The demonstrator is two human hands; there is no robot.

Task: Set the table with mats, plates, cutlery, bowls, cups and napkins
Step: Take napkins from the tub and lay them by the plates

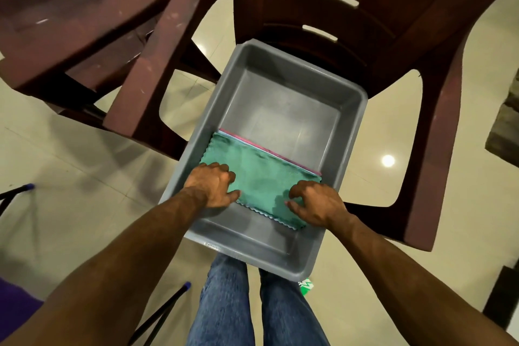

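While both the left hand point(211, 187) and right hand point(314, 205) pinch the green napkin point(261, 177) in the grey tub point(283, 87), the pink cloth point(269, 149) beneath may lift too.

Both forearms extend forward and down; left hand point(212, 187) and right hand point(316, 206) lie knuckles-up, fingers curled.

I see my left hand point(212, 187) and right hand point(316, 205), fingers curled, on a green napkin point(258, 174) topping a stack inside a grey tub point(283, 87) on a brown chair point(365, 8).
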